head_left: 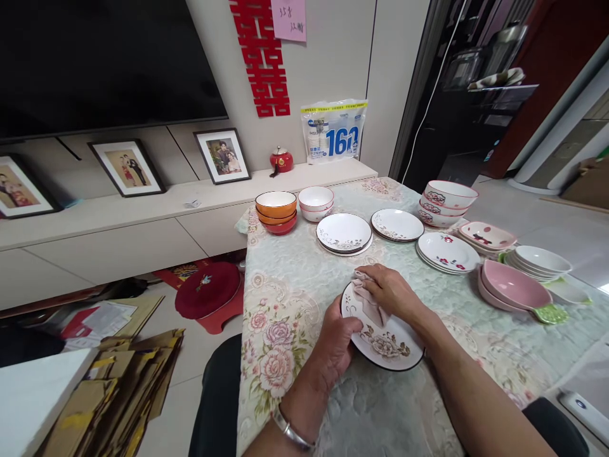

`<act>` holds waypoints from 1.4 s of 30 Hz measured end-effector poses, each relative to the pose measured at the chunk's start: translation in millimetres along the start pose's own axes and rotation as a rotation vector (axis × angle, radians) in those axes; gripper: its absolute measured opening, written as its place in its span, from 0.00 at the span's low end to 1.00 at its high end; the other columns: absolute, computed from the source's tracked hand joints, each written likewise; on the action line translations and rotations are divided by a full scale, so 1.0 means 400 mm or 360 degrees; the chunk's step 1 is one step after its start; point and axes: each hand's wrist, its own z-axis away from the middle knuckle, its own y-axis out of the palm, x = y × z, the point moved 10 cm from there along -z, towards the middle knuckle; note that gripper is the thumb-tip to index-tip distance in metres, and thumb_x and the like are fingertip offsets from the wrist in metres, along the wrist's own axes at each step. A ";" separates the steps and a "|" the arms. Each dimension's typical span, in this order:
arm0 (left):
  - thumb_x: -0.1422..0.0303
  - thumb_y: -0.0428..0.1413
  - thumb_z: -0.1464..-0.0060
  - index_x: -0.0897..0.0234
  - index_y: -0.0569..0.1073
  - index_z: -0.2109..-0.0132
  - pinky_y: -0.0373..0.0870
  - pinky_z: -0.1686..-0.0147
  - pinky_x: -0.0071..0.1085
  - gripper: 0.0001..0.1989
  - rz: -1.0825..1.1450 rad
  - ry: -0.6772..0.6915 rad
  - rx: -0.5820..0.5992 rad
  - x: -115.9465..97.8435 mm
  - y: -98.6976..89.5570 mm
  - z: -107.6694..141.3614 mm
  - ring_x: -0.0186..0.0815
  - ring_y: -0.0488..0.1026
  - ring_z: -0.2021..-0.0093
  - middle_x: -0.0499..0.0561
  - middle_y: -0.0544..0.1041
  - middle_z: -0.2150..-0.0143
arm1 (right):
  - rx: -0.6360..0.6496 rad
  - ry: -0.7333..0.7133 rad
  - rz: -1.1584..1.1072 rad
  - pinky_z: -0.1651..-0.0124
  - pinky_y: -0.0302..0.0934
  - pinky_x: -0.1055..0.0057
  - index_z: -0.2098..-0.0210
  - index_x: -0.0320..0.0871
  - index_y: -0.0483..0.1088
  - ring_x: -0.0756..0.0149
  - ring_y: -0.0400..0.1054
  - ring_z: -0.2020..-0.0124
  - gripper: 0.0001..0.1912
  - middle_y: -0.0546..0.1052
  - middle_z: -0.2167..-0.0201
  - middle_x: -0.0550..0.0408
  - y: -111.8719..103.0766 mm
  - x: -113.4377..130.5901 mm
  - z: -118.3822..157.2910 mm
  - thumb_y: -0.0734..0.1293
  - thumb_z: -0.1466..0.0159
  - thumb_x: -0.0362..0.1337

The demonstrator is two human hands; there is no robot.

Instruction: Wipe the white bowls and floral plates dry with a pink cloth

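A white plate (pixel 404 355) with a dark rim and a brown flower print is tilted up above the floral tablecloth. My left hand (pixel 339 339) grips its left edge, thumb on the face and fingers behind. With my right hand (pixel 392 289) I press a crumpled beige cloth (pixel 368 304) against the plate's upper part, the fingers closed on the cloth. Just beyond my hands are a stack of white plates (pixel 343 231), a second stack of plates (pixel 397 225) and, to the right, plates with red flowers (pixel 447 252).
Orange and red bowls (pixel 276 206) and white bowls (pixel 316 200) stand at the table's far left. Patterned bowls (pixel 445 203), pink dishes (pixel 514 282) and small white bowls (pixel 540 261) line the right. A red stool (pixel 208 292) and flattened cardboard (pixel 114 400) are on the floor, left.
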 end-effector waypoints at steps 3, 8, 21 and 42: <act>0.81 0.53 0.73 0.68 0.75 0.55 0.67 0.65 0.31 0.30 0.0012 -0.0002 -0.0006 0.000 0.002 0.002 0.42 0.75 0.63 0.53 0.79 0.66 | -0.0023 0.0103 -0.0011 0.47 0.59 0.64 0.47 0.43 0.71 0.58 0.69 0.49 0.18 0.76 0.51 0.47 -0.004 -0.015 0.001 0.59 0.33 0.37; 0.81 0.54 0.73 0.68 0.75 0.54 0.68 0.63 0.31 0.31 0.0059 0.0003 -0.0015 0.000 0.004 0.001 0.43 0.76 0.61 0.53 0.80 0.66 | -0.0033 0.0237 0.0076 0.48 0.59 0.65 0.46 0.43 0.71 0.58 0.70 0.52 0.19 0.77 0.52 0.48 -0.011 -0.030 0.002 0.59 0.34 0.36; 0.82 0.52 0.74 0.66 0.74 0.60 0.65 0.70 0.27 0.27 0.0023 0.0036 -0.0075 0.000 -0.005 -0.003 0.35 0.72 0.70 0.48 0.76 0.71 | 0.0073 -0.0289 0.0162 0.46 0.57 0.63 0.45 0.44 0.70 0.59 0.65 0.49 0.18 0.74 0.51 0.47 0.022 0.107 0.011 0.58 0.32 0.33; 0.81 0.52 0.73 0.66 0.73 0.56 0.67 0.68 0.30 0.30 -0.0019 0.0038 -0.0025 -0.002 0.004 0.000 0.40 0.75 0.66 0.49 0.77 0.70 | 0.0059 -0.0323 0.0058 0.46 0.59 0.63 0.45 0.44 0.69 0.58 0.65 0.49 0.18 0.74 0.53 0.47 0.018 0.079 0.007 0.59 0.33 0.36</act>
